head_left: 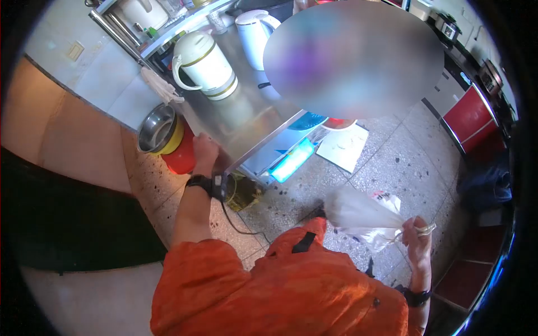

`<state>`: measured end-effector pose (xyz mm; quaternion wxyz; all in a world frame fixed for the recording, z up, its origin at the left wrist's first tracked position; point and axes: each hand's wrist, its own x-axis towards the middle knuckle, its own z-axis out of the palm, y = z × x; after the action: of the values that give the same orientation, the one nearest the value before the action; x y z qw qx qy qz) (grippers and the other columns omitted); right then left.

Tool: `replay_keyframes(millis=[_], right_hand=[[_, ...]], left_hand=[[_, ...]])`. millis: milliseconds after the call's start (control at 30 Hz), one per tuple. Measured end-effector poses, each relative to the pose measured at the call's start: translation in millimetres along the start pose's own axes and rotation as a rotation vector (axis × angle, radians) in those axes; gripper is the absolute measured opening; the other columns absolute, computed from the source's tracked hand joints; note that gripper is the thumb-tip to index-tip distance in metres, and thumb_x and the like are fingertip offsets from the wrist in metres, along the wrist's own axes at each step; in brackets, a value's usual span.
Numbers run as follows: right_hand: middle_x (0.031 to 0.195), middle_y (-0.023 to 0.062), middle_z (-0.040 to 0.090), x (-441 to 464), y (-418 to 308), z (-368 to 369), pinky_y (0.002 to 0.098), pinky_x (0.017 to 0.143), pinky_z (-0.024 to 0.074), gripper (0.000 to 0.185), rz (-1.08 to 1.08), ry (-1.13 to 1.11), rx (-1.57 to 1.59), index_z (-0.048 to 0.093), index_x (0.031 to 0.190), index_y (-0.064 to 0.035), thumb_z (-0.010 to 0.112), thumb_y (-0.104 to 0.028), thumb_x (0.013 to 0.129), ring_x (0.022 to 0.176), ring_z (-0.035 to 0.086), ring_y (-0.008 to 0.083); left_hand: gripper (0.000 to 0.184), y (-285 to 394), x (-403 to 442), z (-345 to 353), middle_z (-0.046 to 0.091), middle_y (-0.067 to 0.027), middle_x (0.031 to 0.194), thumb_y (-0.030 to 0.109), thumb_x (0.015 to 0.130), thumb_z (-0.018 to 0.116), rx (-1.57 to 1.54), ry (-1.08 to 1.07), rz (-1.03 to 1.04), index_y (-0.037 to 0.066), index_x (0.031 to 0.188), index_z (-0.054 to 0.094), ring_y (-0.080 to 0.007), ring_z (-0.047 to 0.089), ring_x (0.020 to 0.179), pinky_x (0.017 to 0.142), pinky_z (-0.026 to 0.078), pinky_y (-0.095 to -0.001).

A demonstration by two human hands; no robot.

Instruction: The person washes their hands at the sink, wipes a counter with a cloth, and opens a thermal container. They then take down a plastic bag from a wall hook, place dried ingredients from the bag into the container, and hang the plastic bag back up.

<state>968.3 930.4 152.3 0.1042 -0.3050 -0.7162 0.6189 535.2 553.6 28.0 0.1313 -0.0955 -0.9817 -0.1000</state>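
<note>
My left hand point(205, 150) is at the near left corner of the metal table point(246, 120), beside a red basin point(180, 157). Its fingers are too indistinct to tell whether they hold anything. On the right, my right hand point(417, 234) is closed on the gathered top of a translucent white plastic bag point(364, 213), which hangs out to the left of the hand over the tiled floor. Another white bag with printing point(389, 201) shows behind it.
Two white thermos jugs point(207, 67) point(255, 36) stand on the table. A steel bowl point(157, 129) sits over yellow and red basins at left. A white board point(343, 147) lies on the floor. Red cabinets point(471, 117) line the right. A cable point(238, 228) runs below the table corner.
</note>
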Motion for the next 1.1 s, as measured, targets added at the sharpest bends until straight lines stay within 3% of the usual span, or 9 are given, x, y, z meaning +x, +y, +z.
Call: replay_keyframes(millis=[133, 200, 233, 367, 433, 633, 767, 967, 1100], right_hand=[[0.056, -0.0036, 0.044, 30, 32, -21, 0.0181, 0.046, 0.0298, 0.016, 0.011, -0.053, -0.106, 0.052, 0.075, -0.0059, 0.05, -0.018, 0.085, 0.049, 0.038, 0.0044], [0.057, -0.0024, 0.045, 43, 48, -42, 0.0215, 0.048, 0.034, 0.014, 0.137, 0.039, 0.012, 0.054, 0.079, -0.0051, 0.052, -0.018, 0.084, 0.051, 0.042, 0.0078], [0.058, -0.0016, 0.046, 48, 53, -57, 0.0237, 0.049, 0.0363, 0.014, 0.16, 0.068, -0.004, 0.055, 0.08, -0.0043, 0.053, -0.018, 0.083, 0.052, 0.044, 0.0096], [0.064, 0.0074, 0.054, 58, 33, -91, 0.0307, 0.054, 0.0427, 0.02, 0.148, 0.103, -0.395, 0.055, 0.085, 0.0007, 0.055, -0.019, 0.081, 0.058, 0.051, 0.0149], [0.063, 0.0144, 0.055, 61, 37, -115, 0.0307, 0.054, 0.0429, 0.019, 0.14, 0.121, -0.475, 0.055, 0.084, -0.0018, 0.053, -0.02, 0.081, 0.055, 0.051, 0.0173], [0.062, 0.0145, 0.052, 56, 69, -156, 0.0345, 0.055, 0.0417, 0.022, 0.244, 0.269, -0.524, 0.053, 0.083, -0.003, 0.051, -0.025, 0.082, 0.056, 0.05, 0.0217], [0.064, 0.0158, 0.053, 71, 46, -180, 0.0351, 0.058, 0.042, 0.023, 0.272, 0.196, -0.479, 0.051, 0.081, -0.0026, 0.049, -0.025, 0.083, 0.058, 0.052, 0.0235], [0.08, 0.0168, 0.059, 100, 49, -228, 0.0366, 0.066, 0.0452, 0.027, 0.286, 0.135, -0.447, 0.056, 0.095, -0.0068, 0.048, -0.03, 0.083, 0.074, 0.057, 0.0323], [0.085, 0.0192, 0.058, 113, 40, -243, 0.0396, 0.069, 0.0445, 0.028, 0.079, 0.013, -0.564, 0.055, 0.102, -0.0103, 0.051, -0.028, 0.081, 0.08, 0.056, 0.0326]], left_hand=[[0.022, -3, -1, 5, 0.057, -0.0153, 0.091, 0.019, 0.073, 0.051, -0.075, 0.06, -0.189, 0.002, 0.086, 0.058, -0.0307, 0.052, 0.088, 0.082, 0.039, -0.0409], [0.02, 9, 4, -7, 0.059, -0.0109, 0.087, 0.016, 0.073, 0.046, 0.782, -0.286, 0.217, 0.007, 0.084, 0.06, -0.0256, 0.054, 0.085, 0.08, 0.039, -0.0372], [0.02, -42, 14, 39, 0.059, -0.0106, 0.086, 0.018, 0.076, 0.043, 0.795, -0.275, 0.291, 0.009, 0.082, 0.061, -0.0255, 0.055, 0.083, 0.074, 0.041, -0.0369], [0.02, -36, 20, 58, 0.058, -0.0114, 0.089, 0.018, 0.076, 0.046, 0.376, -0.212, -0.079, 0.008, 0.086, 0.06, -0.0268, 0.053, 0.086, 0.077, 0.04, -0.0376], [0.02, -23, 16, 61, 0.058, -0.0118, 0.091, 0.019, 0.075, 0.048, 0.313, -0.173, -0.136, 0.007, 0.087, 0.059, -0.0274, 0.052, 0.088, 0.078, 0.039, -0.038], [0.024, 17, -14, 62, 0.056, -0.013, 0.096, 0.019, 0.074, 0.052, 0.173, -0.025, -0.19, 0.005, 0.092, 0.057, -0.0292, 0.05, 0.093, 0.082, 0.037, -0.0392], [0.028, 74, -63, 57, 0.055, -0.0139, 0.099, 0.02, 0.073, 0.055, -0.017, 0.003, -0.128, 0.004, 0.096, 0.056, -0.0305, 0.048, 0.096, 0.085, 0.035, -0.0399], [0.035, 177, -169, 75, 0.053, -0.0151, 0.103, 0.02, 0.071, 0.059, -0.272, -0.43, -0.045, 0.002, 0.101, 0.054, -0.0324, 0.046, 0.101, 0.089, 0.033, -0.0411], [0.04, 338, -164, 84, 0.052, -0.0159, 0.106, 0.021, 0.07, 0.062, -0.673, -0.699, 0.446, 0.0, 0.104, 0.053, -0.0336, 0.044, 0.104, 0.091, 0.031, -0.0418]])
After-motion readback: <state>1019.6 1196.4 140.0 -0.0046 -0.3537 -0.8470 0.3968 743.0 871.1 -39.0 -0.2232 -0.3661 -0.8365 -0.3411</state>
